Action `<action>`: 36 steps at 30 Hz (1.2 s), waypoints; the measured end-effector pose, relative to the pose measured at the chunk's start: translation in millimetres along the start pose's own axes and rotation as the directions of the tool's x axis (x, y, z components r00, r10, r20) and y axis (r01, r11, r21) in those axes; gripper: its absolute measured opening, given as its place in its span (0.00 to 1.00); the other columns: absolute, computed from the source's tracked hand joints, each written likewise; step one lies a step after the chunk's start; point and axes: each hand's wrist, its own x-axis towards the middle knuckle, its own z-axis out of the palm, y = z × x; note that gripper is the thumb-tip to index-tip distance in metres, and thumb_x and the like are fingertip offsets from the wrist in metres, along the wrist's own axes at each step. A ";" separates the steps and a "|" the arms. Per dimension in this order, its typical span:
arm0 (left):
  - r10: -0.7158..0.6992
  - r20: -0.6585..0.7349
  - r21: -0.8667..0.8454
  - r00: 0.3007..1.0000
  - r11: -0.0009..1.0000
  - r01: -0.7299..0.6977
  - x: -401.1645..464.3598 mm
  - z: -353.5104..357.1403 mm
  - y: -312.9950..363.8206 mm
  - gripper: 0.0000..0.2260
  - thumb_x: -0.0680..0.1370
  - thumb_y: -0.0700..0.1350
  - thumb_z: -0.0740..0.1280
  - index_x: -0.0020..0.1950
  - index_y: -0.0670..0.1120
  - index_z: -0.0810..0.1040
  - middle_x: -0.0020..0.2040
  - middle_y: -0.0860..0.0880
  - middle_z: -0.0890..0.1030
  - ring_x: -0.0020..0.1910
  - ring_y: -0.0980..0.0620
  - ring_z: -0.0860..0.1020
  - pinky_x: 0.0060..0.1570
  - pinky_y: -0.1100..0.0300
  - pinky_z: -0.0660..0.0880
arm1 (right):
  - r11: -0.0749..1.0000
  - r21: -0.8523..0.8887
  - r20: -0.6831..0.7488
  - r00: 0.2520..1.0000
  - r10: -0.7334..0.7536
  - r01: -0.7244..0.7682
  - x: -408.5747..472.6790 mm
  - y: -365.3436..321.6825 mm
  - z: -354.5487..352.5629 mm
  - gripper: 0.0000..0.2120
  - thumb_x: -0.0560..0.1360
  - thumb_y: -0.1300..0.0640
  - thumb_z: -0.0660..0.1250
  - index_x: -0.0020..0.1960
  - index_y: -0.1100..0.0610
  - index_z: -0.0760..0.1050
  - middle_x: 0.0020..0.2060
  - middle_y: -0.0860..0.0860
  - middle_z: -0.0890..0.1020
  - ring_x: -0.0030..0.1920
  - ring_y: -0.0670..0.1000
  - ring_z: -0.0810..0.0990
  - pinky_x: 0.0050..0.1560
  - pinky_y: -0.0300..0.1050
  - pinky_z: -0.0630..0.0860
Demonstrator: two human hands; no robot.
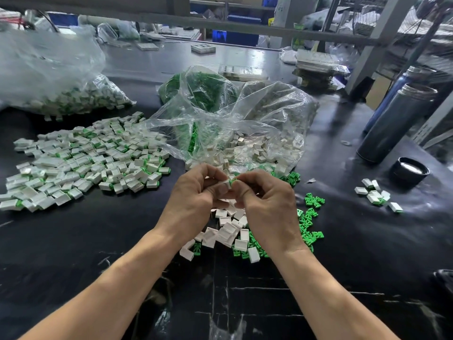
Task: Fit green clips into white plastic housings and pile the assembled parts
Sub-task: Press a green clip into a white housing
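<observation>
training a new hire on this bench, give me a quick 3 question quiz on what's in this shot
1. True or false: the big pile of finished parts lies on the person's right.
2. Multiple choice: what are both hands working on? A) a flask B) a white housing with a green clip C) a bag
3. Fill in: loose green clips lie on the table beside the ____ hand.

Key
1. False: it lies on the left; only a small group sits right, near the black cap.
2. B: the left hand and right hand pinch it together in their fingers.
3. right
</observation>
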 end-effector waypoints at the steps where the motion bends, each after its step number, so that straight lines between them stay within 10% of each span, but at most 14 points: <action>1: -0.001 0.002 -0.007 1.000 1.000 0.001 -0.5 0.5 0.1 0.03 0.82 0.32 0.65 0.53 0.38 0.76 0.44 0.45 0.87 0.47 0.47 0.87 0.46 0.54 0.85 | 1.000 0.005 -0.003 1.000 0.002 -0.002 -0.4 0.4 0.7 0.02 0.78 0.61 0.74 0.49 0.55 0.85 0.41 0.48 0.86 0.43 0.51 0.86 0.45 0.57 0.84; 30: 0.101 -0.001 0.285 0.995 0.954 -0.096 0.7 1.1 -4.1 0.07 0.81 0.38 0.70 0.51 0.50 0.79 0.44 0.52 0.85 0.47 0.52 0.84 0.52 0.46 0.82 | 0.995 0.101 0.016 1.000 0.016 -0.017 7.1 4.3 -6.0 0.15 0.79 0.66 0.70 0.46 0.46 0.87 0.37 0.49 0.87 0.34 0.51 0.82 0.38 0.50 0.83; 36: 0.156 -0.034 0.266 0.987 0.954 -0.142 -0.5 2.4 -1.2 0.03 0.79 0.46 0.73 0.50 0.54 0.81 0.46 0.57 0.84 0.48 0.57 0.81 0.51 0.52 0.79 | 0.953 0.189 0.157 0.966 0.208 -0.236 7.1 -1.2 -2.2 0.27 0.86 0.41 0.55 0.41 0.55 0.82 0.35 0.57 0.84 0.28 0.51 0.75 0.25 0.42 0.69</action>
